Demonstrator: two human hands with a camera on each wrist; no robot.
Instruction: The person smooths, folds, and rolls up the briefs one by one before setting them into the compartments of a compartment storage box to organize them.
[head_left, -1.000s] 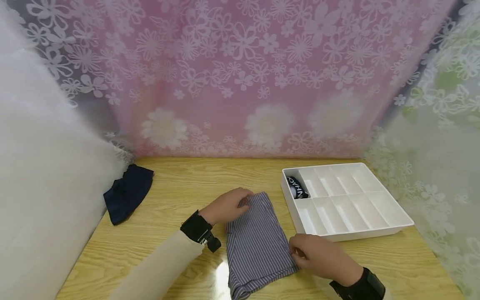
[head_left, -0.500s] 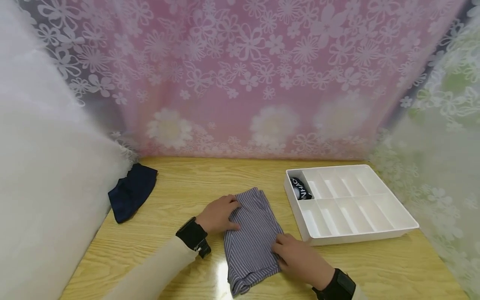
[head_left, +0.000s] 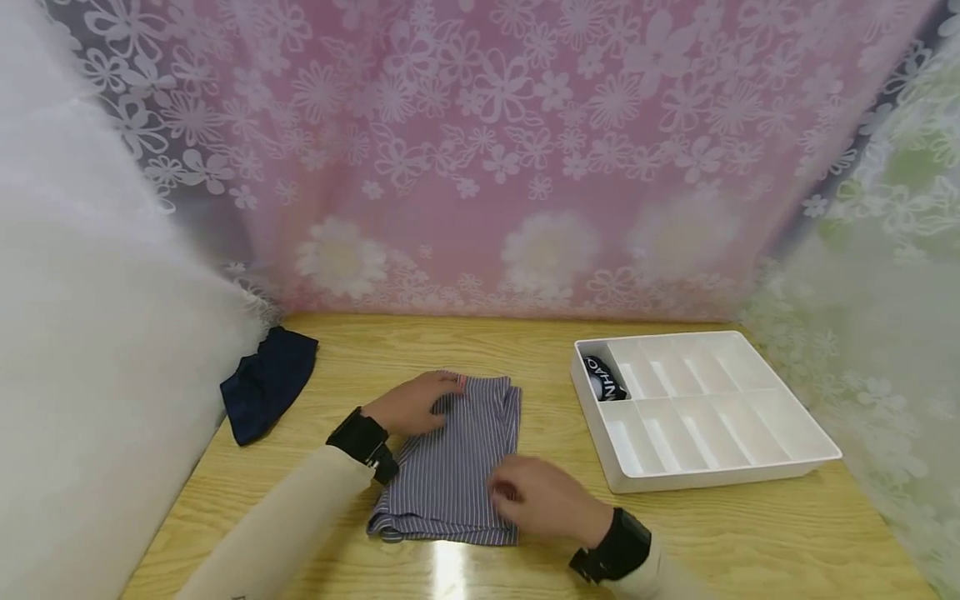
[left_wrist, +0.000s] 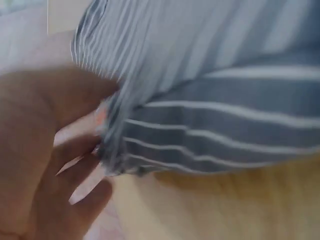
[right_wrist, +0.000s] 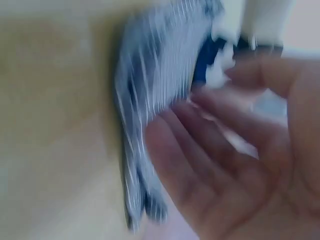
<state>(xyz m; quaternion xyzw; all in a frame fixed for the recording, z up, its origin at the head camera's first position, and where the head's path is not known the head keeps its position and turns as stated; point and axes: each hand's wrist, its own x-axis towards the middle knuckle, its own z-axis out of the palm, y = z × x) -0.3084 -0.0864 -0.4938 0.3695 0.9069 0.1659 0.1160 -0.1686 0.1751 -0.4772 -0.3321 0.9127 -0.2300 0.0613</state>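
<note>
A folded garment (head_left: 457,458), grey-blue with thin white stripes, lies flat on the table in the head view. My left hand (head_left: 412,404) holds its upper left edge, thumb over the cloth and fingers toward a small orange-red tag. In the left wrist view, the edge of the striped garment (left_wrist: 210,130) meets the thumb and fingertips. My right hand (head_left: 551,500) is beside the lower right edge with its fingers loosely bent. The right wrist view is blurred; there the right hand (right_wrist: 225,155) has its fingers spread in front of the garment (right_wrist: 150,100), holding nothing.
To the right stands a white divided tray (head_left: 720,483); its back left compartment contains a rolled black item (head_left: 604,379) with white lettering. A navy cloth piece (head_left: 268,387) lies at the table's left edge. Floral curtains (head_left: 525,167) enclose the wood-grain table (head_left: 352,342).
The striped garment has turned and shifted left, its lower edge now nearly straight across. Both hands have moved left with it. The right hand has come off the garment's edge.
</note>
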